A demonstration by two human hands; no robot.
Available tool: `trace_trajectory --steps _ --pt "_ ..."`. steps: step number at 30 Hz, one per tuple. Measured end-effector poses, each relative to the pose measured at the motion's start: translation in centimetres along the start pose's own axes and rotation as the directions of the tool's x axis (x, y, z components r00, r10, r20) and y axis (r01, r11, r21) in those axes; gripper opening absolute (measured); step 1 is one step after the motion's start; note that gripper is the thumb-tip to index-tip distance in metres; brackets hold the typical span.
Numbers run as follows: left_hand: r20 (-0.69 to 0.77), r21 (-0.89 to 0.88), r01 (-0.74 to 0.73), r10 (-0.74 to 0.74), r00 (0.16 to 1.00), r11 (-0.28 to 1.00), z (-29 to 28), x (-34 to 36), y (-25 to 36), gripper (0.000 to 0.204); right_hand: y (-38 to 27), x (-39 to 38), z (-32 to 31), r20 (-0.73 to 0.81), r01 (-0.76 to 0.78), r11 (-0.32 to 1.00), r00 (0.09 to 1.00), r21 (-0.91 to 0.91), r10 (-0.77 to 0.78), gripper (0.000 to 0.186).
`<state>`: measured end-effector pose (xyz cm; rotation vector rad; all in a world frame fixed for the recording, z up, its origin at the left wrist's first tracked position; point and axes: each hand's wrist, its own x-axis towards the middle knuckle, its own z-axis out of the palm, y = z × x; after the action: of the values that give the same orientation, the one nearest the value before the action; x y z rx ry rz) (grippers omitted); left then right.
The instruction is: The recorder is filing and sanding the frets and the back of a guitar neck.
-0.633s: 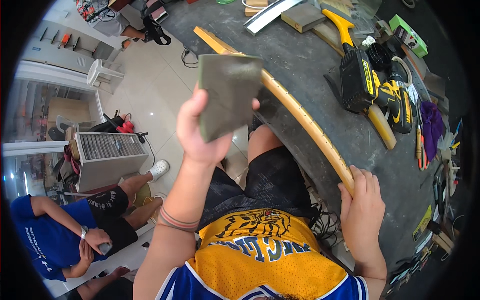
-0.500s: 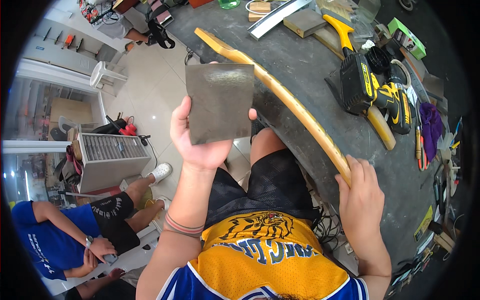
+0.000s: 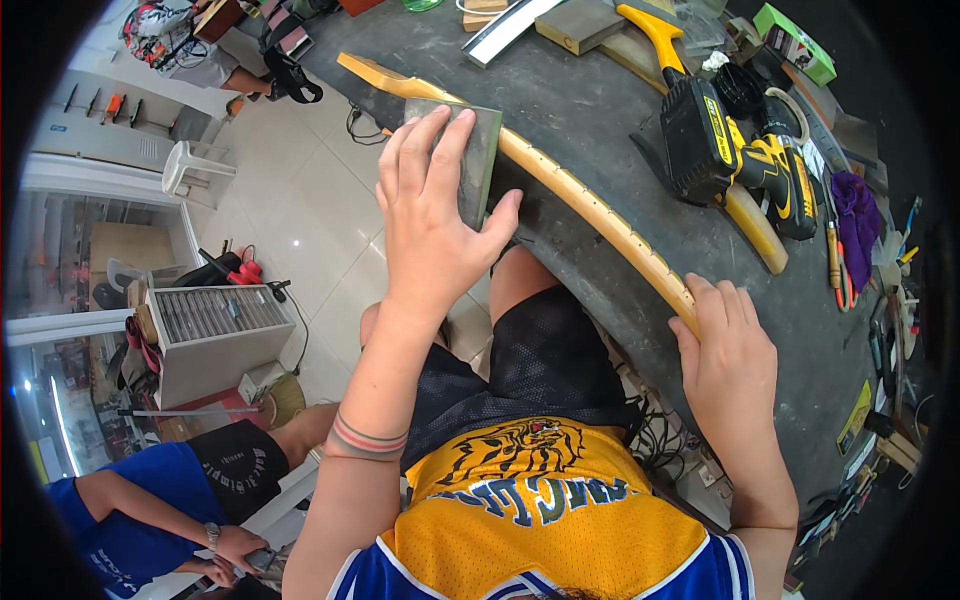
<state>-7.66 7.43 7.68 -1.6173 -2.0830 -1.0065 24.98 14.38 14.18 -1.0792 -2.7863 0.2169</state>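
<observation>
Taking the clock from mid-view: wearing a yellow jersey (image 3: pixel 540 480) at 6 o'clock, with black mesh shorts (image 3: pixel 560 350) just beyond. Near 3 to 4 o'clock, closing the right hand (image 3: pixel 732 335) around the lower end of a slotted guitar neck (image 3: pixel 600 212), fingers on the far side, thumb on the near. Toward 11 o'clock, laying the left hand (image 3: pixel 430 225) over a flat grey-green slab (image 3: pixel 477 165), fingers spread on the face, thumb standing apart; cannot tell how firmly, with the palm side hidden. Overlapping the neck with the slab's top; cannot tell about contact. Running the neck from 11 to 3 o'clock, along the near edge of a dark workbench (image 3: pixel 570 110). Farther over the bench, showing a cordless drill (image 3: pixel 765 165) at 2 o'clock, a purple cloth (image 3: pixel 853 208) past it, a yellow-handled tool (image 3: pixel 660 40) at 1, a silver metal channel (image 3: pixel 510 32) at 12. Off the bench, showing a person in blue (image 3: pixel 150 490) at 8, a ribbed-top cabinet (image 3: pixel 220 355) at 9, and farthest, a white stool (image 3: pixel 195 165) at 10.
</observation>
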Motion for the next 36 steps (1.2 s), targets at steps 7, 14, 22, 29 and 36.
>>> trace_trajectory --steps 7,14,22,29,36 --pt "0.023 -0.031 -0.101 0.102 0.995 0.994 -0.1 -1.2 2.5 0.074 -0.5 0.1 0.5 0.006 -0.017 1.000 1.000 -0.023 0.017 0.050" --pt "-0.081 0.015 -0.154 0.154 0.985 0.988 1.2 0.0 -2.0 0.074 -0.4 0.0 0.5 0.028 -0.008 1.000 1.000 -0.030 0.009 0.052" --pt "0.062 0.023 -0.212 0.210 0.976 0.977 -0.3 -0.4 1.3 0.072 -0.3 0.1 0.3 0.027 0.005 1.000 1.000 -0.031 -0.004 0.052" --pt "0.148 -0.176 -0.245 0.272 0.951 0.953 -1.2 -3.0 6.4 0.069 -0.4 0.1 0.6 -0.009 0.031 0.999 0.999 -0.028 -0.032 0.052" --pt "0.108 -0.091 -0.215 0.224 0.969 0.972 -1.0 -2.7 6.4 0.069 -0.7 0.2 0.7 0.064 -0.051 0.998 0.997 0.031 0.049 0.050"
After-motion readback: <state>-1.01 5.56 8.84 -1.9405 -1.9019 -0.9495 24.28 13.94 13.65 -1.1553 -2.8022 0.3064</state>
